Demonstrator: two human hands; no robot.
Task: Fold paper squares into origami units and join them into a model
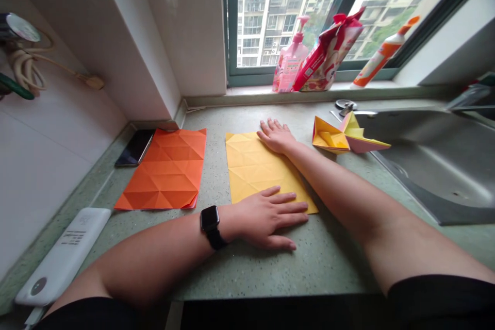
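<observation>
A creased yellow paper sheet (pixel 255 167) lies flat on the green speckled countertop (pixel 309 258). My left hand (pixel 270 216), with a black watch on the wrist, rests flat on the sheet's near edge, fingers stretched out. My right hand (pixel 276 135) presses flat on the sheet's far right corner, fingers spread. Neither hand holds anything. To the left lies a creased orange sheet (pixel 166 170). On the right, past my right hand, sits a folded yellow and pink paper model (pixel 346 136).
A dark phone (pixel 134 147) lies by the wall and a white power bank (pixel 64 258) at the near left. A steel sink (pixel 433 160) is on the right. On the window sill stand a pink pump bottle (pixel 290 62), a red pouch (pixel 328 54) and an orange-capped bottle (pixel 381 56).
</observation>
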